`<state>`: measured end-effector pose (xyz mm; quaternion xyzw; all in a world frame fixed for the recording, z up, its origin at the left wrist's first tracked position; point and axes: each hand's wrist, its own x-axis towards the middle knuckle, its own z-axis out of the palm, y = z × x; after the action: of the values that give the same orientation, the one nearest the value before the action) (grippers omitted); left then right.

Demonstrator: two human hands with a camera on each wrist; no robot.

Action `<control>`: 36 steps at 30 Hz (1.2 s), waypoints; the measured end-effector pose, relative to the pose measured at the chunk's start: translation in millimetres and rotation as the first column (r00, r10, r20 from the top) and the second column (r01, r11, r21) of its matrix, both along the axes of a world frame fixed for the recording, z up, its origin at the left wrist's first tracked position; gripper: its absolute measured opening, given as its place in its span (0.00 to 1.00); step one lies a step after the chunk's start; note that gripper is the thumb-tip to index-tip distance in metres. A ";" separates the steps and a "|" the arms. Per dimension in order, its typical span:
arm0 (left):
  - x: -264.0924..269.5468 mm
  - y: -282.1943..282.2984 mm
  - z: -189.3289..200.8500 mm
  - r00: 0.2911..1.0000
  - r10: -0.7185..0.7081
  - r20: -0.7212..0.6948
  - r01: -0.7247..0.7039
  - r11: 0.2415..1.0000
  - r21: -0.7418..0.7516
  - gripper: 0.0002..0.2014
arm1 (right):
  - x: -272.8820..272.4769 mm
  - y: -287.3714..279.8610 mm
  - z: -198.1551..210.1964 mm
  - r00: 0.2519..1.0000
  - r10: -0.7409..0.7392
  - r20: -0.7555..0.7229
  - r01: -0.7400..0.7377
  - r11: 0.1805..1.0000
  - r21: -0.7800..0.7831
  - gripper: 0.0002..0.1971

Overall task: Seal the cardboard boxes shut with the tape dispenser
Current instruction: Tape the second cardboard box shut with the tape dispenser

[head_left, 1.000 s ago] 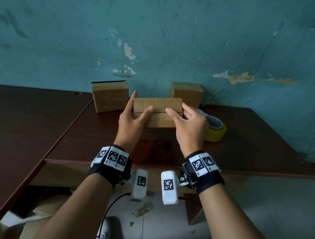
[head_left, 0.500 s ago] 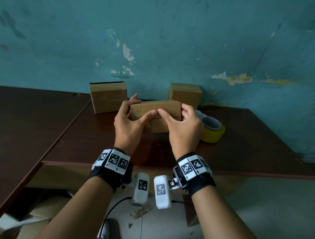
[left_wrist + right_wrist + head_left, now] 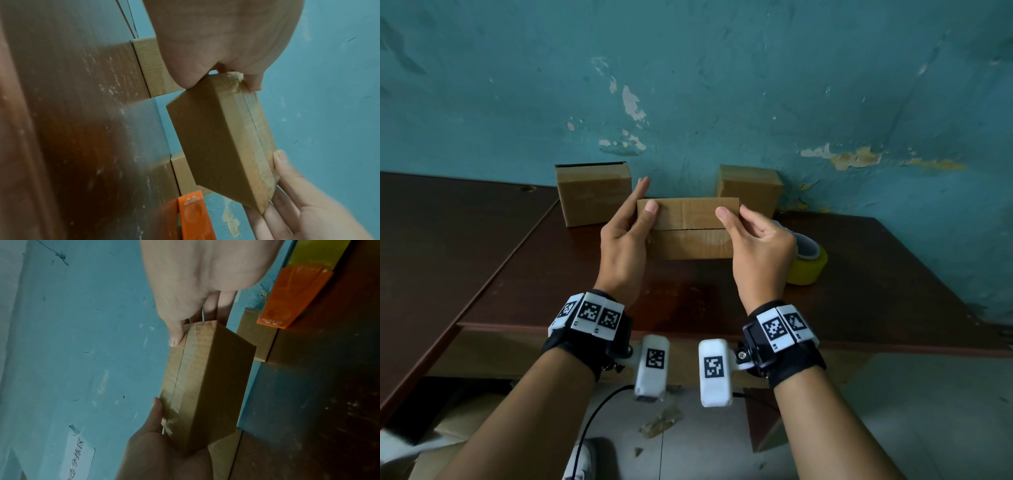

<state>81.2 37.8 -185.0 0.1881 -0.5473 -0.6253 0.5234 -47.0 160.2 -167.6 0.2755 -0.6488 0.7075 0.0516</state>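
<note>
Both hands pinch a small box [image 3: 688, 219] by its ends above mid-table: left hand [image 3: 621, 246], right hand [image 3: 760, 250]. Looks light, stiff; grip ends, w/ seam clear for tape.

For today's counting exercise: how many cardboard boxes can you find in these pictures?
3: one box held in both hands, one back left by the wall, one back right by the wall. None seems hidden.
</note>
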 end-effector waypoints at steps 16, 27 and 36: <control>-1.9 9.6 -0.7 0.989 0.095 0.115 -0.079 0.987 -0.142 0.21 | 9.9 -9.4 -4.1 0.991 -0.065 -0.120 0.074 0.995 0.072 0.36; 7.9 2.3 5.2 0.976 -0.125 0.178 0.134 0.990 -0.038 0.37 | -5.5 8.6 8.7 0.988 0.134 -0.077 -0.115 0.972 0.207 0.35; 13.3 -8.4 4.5 0.980 -0.142 0.142 0.136 0.989 0.051 0.28 | -15.8 11.9 6.0 0.983 0.181 -0.034 -0.171 0.966 0.192 0.21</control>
<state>94.5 29.4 -180.5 0.2050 -0.5828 -0.6562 0.4333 -62.8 172.0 -161.6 0.3538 -0.6842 0.6374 -0.0210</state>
